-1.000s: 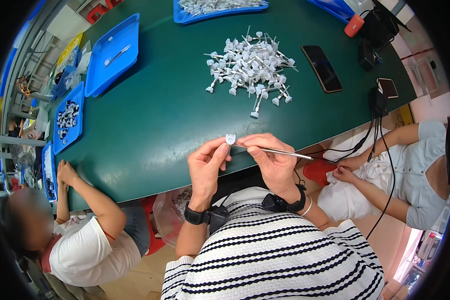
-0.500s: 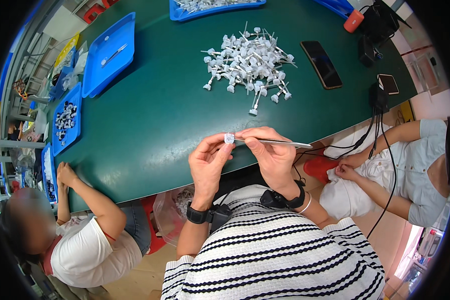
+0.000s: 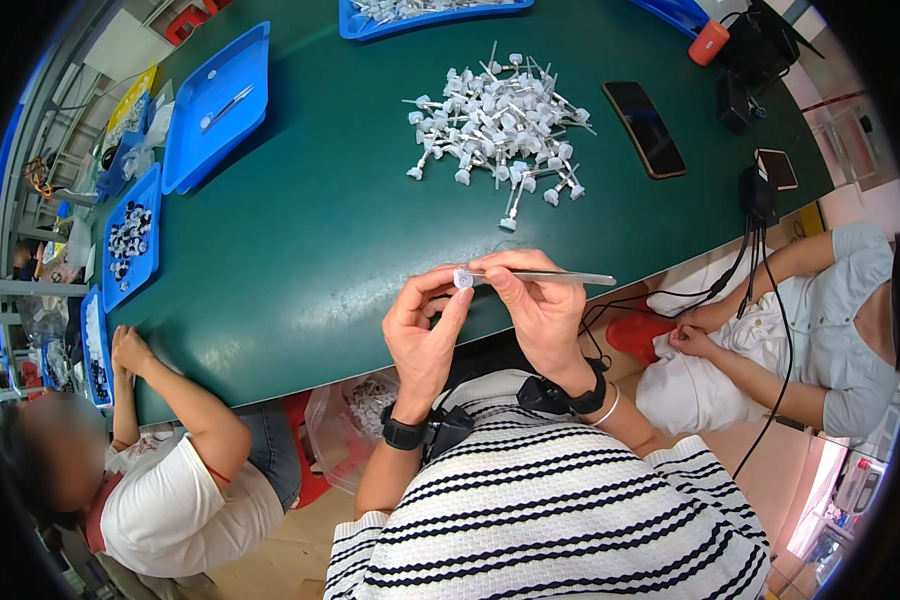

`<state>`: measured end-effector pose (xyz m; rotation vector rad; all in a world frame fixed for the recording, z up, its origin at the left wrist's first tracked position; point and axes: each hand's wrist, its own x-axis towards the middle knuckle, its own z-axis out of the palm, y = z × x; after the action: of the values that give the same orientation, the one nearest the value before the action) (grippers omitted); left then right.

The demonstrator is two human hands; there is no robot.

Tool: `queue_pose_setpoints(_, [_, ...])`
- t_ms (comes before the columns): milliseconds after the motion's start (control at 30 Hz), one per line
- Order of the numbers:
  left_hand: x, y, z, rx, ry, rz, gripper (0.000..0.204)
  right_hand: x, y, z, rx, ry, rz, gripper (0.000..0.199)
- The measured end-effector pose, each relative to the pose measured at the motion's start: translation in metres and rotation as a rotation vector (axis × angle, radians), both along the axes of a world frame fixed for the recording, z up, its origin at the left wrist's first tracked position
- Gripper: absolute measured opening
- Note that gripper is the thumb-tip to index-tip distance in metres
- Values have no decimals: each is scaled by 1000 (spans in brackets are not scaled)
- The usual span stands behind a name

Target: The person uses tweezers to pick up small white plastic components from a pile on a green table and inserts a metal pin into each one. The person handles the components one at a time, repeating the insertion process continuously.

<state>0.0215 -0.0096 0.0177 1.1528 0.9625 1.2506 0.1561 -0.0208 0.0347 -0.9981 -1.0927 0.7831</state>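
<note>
Between the thumb and fingers of my left hand (image 3: 425, 325) is a small white plastic part (image 3: 463, 279), held up over the table's near edge. My right hand (image 3: 540, 305) pinches a pair of metal tweezers (image 3: 570, 276); their tips reach the white part and their back end points right. Beyond my hands lies a heap of white plastic parts with thin metal stems (image 3: 495, 125). One stemmed piece (image 3: 511, 212) lies at the heap's near side.
A phone (image 3: 643, 130) lies right of the heap. Blue trays (image 3: 185, 150) line the left side, one holding small black-and-white parts (image 3: 130, 240). Another blue tray (image 3: 435, 22) stands at the back. Co-workers sit at left (image 3: 185, 480) and right (image 3: 810, 330). Cables (image 3: 760, 250) hang at the right edge.
The white part has turned in my left fingers and shows a rounder face. The back end of the tweezers has swung slightly away from me.
</note>
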Motion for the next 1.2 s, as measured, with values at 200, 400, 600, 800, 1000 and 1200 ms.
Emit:
queue_pose_setpoints(200, [2, -1, -2, 32, 10, 13, 21, 0, 0, -2, -13, -25, 1, 10])
queue_pose_setpoints(400, [2, -1, 1, -11, -29, -7, 22, 2, -2, 3, 14, -145, 13, 11])
queue_pose_setpoints(600, [1, -1, 0, -55, -34, -1, 22, 2, 0, 5, 22, -71, 26, 11])
queue_pose_setpoints(800, [2, 0, 0, -39, -20, 6, 22, 3, 1, -2, -6, -67, 31, 11])
queue_pose_setpoints(1000, [2, 0, -1, -23, -1, 5, 23, 3, 2, 3, -24, -76, 31, 10])
queue_pose_setpoints(1200, [5, -1, -3, -13, -3, 46, 21, -3, 1, -8, -50, 65, -12, 10])
